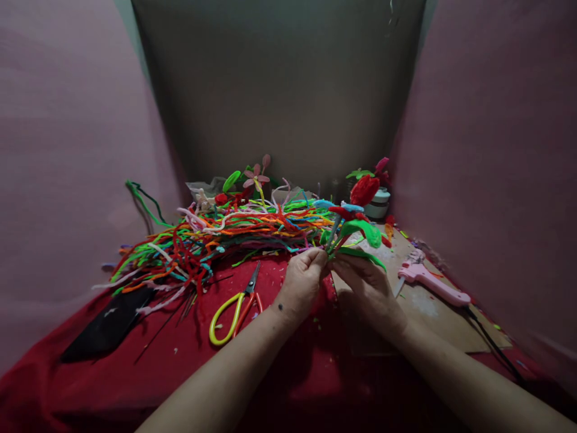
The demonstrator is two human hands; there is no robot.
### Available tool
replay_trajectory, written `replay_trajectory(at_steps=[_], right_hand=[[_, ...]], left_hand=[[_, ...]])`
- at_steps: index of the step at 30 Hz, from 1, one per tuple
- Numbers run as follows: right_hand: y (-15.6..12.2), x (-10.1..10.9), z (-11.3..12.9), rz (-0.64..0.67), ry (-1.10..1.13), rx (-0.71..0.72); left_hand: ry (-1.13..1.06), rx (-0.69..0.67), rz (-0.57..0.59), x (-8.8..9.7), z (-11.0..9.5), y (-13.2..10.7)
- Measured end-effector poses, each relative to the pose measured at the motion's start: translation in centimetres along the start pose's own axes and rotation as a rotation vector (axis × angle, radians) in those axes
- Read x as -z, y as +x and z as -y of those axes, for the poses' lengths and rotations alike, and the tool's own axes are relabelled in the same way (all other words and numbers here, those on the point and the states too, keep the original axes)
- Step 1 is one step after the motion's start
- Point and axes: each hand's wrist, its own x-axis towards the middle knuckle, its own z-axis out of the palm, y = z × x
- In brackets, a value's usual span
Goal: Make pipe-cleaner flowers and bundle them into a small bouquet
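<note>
My left hand [303, 282] and my right hand [367, 290] meet over the red cloth [148, 367], both closed on the stem of a pipe-cleaner flower [356, 210]. The flower has a red head, a light blue band and green leaves [363, 231], and it leans up and to the right from my fingers. The stem's lower end is hidden inside my fingers.
A big heap of coloured pipe cleaners [216, 234] lies behind and to the left. Yellow-handled scissors [234, 307] lie just left of my left hand. A pink glue gun [430, 282] rests on a cardboard sheet [451, 325] at right. Finished flowers [256, 174] and a small pot [377, 204] stand at the back.
</note>
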Motion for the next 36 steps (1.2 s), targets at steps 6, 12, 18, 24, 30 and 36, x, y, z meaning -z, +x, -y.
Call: replay_trajectory(at_steps=[6, 12, 18, 24, 30, 36], right_hand=[[0.4, 0.3, -1.0, 0.084, 0.151, -0.104], [0.9, 0.6, -1.3, 0.152, 0.068, -0.047], [1.0, 0.2, -1.0, 0.081, 0.153, -0.027], [1.1, 0.0, -1.1, 0.061, 0.254, -0.075], [1.0, 0.2, -0.9, 0.06, 0.385, -0.077], [0.8, 0.2, -0.2, 0.054, 0.373, -0.104]], left_hand=[[0.018, -0.002, 0.002, 0.2, 0.1, 0.1], [0.006, 0.022, 0.027, 0.0, 0.0, 0.0], [-0.186, 0.179, 0.063, 0.0, -0.4, 0.0], [-0.256, 0.281, 0.193, 0.6, 0.1, 0.2], [-0.294, 0.327, 0.325, 0.5, -0.9, 0.0], [-0.292, 0.297, 0.419, 0.7, -1.1, 0.0]])
